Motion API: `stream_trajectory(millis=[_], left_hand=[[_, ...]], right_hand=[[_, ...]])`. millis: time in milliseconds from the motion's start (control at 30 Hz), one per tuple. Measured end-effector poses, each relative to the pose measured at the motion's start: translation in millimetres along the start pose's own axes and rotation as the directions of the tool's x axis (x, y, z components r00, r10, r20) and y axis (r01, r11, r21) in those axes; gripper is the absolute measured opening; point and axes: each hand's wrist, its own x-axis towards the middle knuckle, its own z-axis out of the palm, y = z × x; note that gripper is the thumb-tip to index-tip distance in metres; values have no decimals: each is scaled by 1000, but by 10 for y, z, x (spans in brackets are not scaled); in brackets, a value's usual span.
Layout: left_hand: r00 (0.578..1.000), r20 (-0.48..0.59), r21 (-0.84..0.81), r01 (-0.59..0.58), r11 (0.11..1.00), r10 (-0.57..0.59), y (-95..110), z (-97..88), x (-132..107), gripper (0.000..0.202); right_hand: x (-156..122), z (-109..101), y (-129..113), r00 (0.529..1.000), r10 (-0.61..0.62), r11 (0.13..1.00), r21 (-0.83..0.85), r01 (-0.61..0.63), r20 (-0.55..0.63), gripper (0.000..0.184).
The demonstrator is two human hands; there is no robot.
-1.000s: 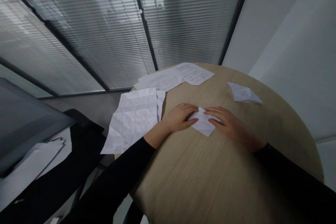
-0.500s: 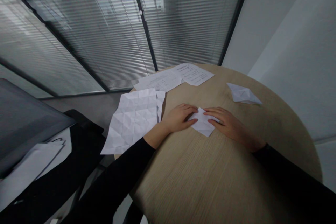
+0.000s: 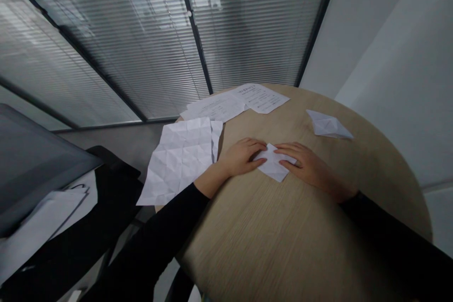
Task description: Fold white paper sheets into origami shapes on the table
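Observation:
A small folded white paper (image 3: 274, 164) lies flat on the tabletop, one corner turned towards me. My left hand (image 3: 243, 156) holds its left side, with the thumb on the near edge and the fingers curled at the far edge. From the right, my right hand (image 3: 300, 163) holds the same paper, its fingers across the upper right part and its thumb lower down. Both hands rest low on the wood, and they cover the paper's side corners.
The round wooden table (image 3: 283, 236) also bears a folded paper shape (image 3: 329, 125) at the far right, printed sheets (image 3: 264, 98) at the back and a large creased sheet (image 3: 180, 158) overhanging the left edge. Papers (image 3: 46, 217) lie on a dark chair at left. Blinds stand behind.
Both hands keep their places on the folded paper, with hardly any finger movement. The whole view has shifted very slightly.

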Motion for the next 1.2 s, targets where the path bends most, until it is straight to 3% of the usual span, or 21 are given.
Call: stream_trajectory(millis=[567, 1000, 1200], left_hand=[[999, 15, -3, 32, 999, -32, 7, -14, -1, 36], [1000, 31, 17, -5, 1000, 5, 14, -46, -5, 37], [999, 37, -8, -16, 1000, 16, 54, -74, 3, 35]], right_hand=[[25, -10, -77, 1000, 16, 1000, 2, -16, -20, 40], [35, -22, -61, 1000, 25, 1000, -13, -25, -16, 19], [18, -35, -47, 996, 80, 996, -31, -82, -50, 23]])
